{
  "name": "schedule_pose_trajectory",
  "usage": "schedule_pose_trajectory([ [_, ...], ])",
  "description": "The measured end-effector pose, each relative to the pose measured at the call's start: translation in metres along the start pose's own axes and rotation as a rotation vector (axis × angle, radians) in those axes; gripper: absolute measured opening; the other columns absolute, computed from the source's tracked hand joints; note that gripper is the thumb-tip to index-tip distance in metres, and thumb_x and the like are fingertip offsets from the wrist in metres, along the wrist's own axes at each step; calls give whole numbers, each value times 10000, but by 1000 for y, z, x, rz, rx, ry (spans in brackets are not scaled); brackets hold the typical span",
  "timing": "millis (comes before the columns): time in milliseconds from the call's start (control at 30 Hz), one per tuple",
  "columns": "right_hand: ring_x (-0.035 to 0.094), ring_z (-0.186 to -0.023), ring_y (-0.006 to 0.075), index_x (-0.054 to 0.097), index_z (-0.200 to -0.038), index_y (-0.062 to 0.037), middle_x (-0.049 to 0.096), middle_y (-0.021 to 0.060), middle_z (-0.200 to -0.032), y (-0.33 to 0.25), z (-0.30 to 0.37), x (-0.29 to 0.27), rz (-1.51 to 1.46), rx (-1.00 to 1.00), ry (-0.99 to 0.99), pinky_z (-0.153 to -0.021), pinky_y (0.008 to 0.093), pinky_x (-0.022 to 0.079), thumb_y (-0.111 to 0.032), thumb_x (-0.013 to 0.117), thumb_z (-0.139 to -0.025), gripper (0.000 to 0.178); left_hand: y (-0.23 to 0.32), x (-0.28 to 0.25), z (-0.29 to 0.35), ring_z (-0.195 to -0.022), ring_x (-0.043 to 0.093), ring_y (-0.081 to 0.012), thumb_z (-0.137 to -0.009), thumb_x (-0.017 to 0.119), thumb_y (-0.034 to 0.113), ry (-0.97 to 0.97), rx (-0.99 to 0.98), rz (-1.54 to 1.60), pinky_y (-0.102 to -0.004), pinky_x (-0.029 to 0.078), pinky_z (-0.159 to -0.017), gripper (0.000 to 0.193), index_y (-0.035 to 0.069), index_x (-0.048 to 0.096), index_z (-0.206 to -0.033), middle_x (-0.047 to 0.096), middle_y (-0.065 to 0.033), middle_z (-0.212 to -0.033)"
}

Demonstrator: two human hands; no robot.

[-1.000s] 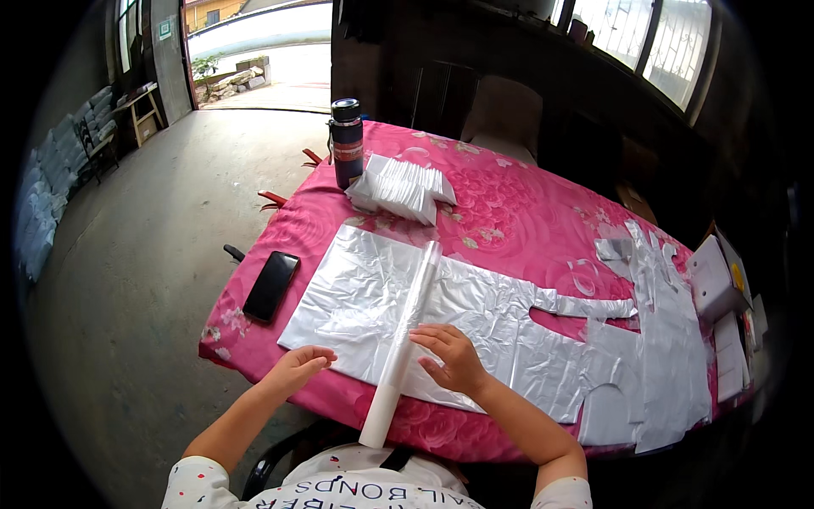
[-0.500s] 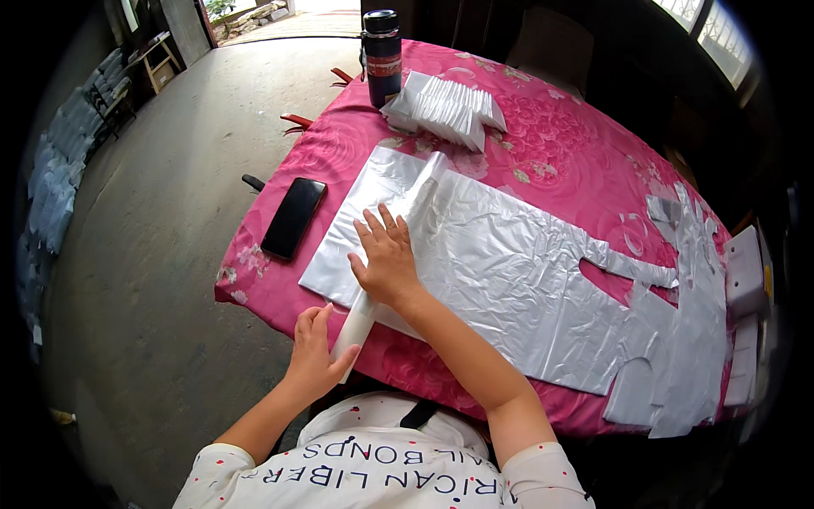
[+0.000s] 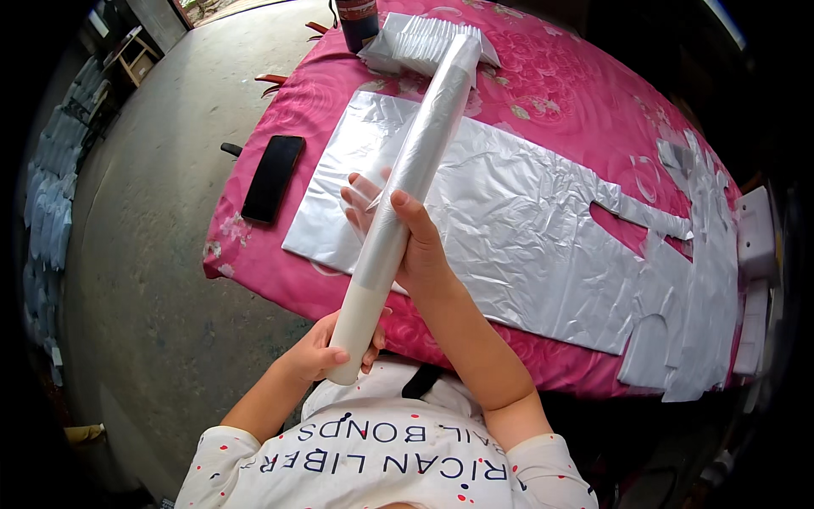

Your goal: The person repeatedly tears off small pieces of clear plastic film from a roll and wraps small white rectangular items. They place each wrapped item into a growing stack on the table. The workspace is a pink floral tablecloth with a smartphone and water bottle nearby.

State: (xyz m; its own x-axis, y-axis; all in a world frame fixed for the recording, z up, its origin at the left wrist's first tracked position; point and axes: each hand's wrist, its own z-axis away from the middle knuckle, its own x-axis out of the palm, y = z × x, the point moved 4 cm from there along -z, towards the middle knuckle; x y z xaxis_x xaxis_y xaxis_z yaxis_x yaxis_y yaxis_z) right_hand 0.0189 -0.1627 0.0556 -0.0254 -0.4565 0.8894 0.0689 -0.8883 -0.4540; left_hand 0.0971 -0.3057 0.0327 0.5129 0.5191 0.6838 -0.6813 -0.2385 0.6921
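Note:
A long white tube wound with clear plastic film, a roll of plastic film (image 3: 415, 161), slants up over the table. My left hand (image 3: 318, 349) is wrapped around its bare near end. Around the middle of the roll, my right hand (image 3: 421, 250) is closed, thumb on top and fingers partly behind a see-through flap of film. Below the roll lies a flat stack of silvery white plastic bags (image 3: 526, 220), with handle cutouts toward the right.
A black phone (image 3: 273, 180) lies at the table's left. Folded white packets (image 3: 407, 44) and a dark flask (image 3: 358, 30) stand at the back. White plastic boxes (image 3: 755, 233) sit by the right edge. The pink flowered cloth (image 3: 577, 110) covers the table.
The roll has been lifted off the bags and now tilts up in both hands. My right hand went from lying flat on it to gripping it; my left hand closed around its end.

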Motion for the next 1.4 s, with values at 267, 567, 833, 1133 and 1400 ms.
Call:
schedule_pose_trajectory([
  [267,566,-1058,257,256,-1338,-9,503,172,-1205,-61,22,11,333,-141,-1,-931,356,451,-373,728,-697,875,15,36,-43,-664,576,-160,-683,728,230,130,8,-404,-296,497,-583,646,-37,415,-1181,549,-112,-870],
  [567,630,-908,249,386,-1265,9,626,152,-994,-65,40,9,359,-112,-328,-813,335,513,-556,770,-599,954,-8,57,-40,-685,581,-142,-680,711,211,-464,-328,118,-275,493,-609,494,13,503,-1082,566,-71,-756],
  [833,538,-736,69,572,-991,-33,584,-6,-829,-79,49,-41,499,-195,49,-646,225,453,-346,759,-734,446,7,44,-59,-683,539,-98,-722,709,159,214,-36,-461,-261,445,-618,414,4,503,-1046,550,-24,-787],
  [1133,443,-582,12,592,-990,-31,508,-57,-669,-79,72,-74,416,-54,-6,-496,164,337,-85,779,-692,356,7,43,-59,-666,536,-98,-700,720,163,202,21,-483,-252,443,-590,425,17,500,-1033,546,-32,-769],
  [1400,627,-722,104,641,-842,15,656,68,-820,-71,82,-52,227,70,-298,-609,222,514,-12,732,-702,169,-13,65,-63,-707,571,-142,-639,775,289,-342,-188,35,-264,480,-635,654,18,463,-1146,557,-65,-878],
])
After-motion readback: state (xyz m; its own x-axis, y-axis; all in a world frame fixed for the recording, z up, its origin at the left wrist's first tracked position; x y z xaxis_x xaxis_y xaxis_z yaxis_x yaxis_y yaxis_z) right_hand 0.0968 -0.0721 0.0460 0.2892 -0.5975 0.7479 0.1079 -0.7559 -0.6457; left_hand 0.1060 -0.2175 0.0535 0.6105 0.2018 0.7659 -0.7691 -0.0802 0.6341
